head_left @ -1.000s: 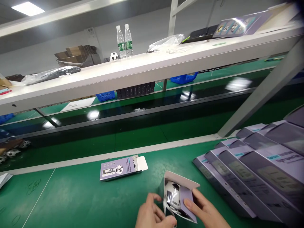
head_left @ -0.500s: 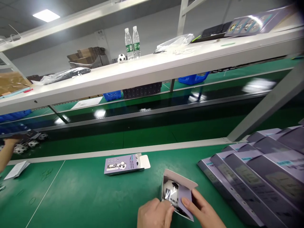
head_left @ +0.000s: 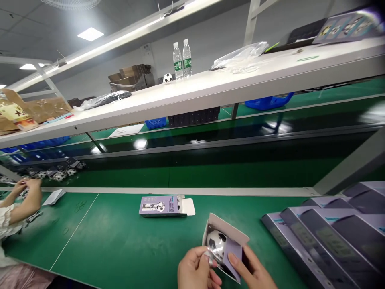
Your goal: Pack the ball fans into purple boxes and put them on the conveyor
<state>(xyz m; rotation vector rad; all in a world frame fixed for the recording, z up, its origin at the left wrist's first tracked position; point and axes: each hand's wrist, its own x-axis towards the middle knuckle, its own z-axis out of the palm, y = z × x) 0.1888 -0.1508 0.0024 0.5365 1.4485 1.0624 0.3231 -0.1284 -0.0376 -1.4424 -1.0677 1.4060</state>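
Observation:
My right hand (head_left: 255, 267) is closed around the side of a purple cardboard box (head_left: 233, 251), its thumb on the near panel. The box's end faces me with its flaps up. Inside sits a black-and-white football-patterned fan (head_left: 215, 242) in clear, glossy plastic. At the opening's left, my left hand (head_left: 195, 269) pinches a pale, shiny edge of plastic wrapping (head_left: 208, 256). A second purple box (head_left: 164, 206) lies on the green table beyond, its white end flap open to the right.
Several purple boxes (head_left: 319, 233) stand in rows at the right. A co-worker's hands (head_left: 30, 184) are at the far left, near football-patterned fans (head_left: 58, 176). Folded paper (head_left: 54, 197) lies nearby. A white shelf (head_left: 192, 94) with two water bottles (head_left: 182, 60) crosses above.
The view has swung left, showing more of the co-worker. My left hand has drawn back slightly from the box opening, a pale edge now showing between its fingers. My right hand keeps its hold.

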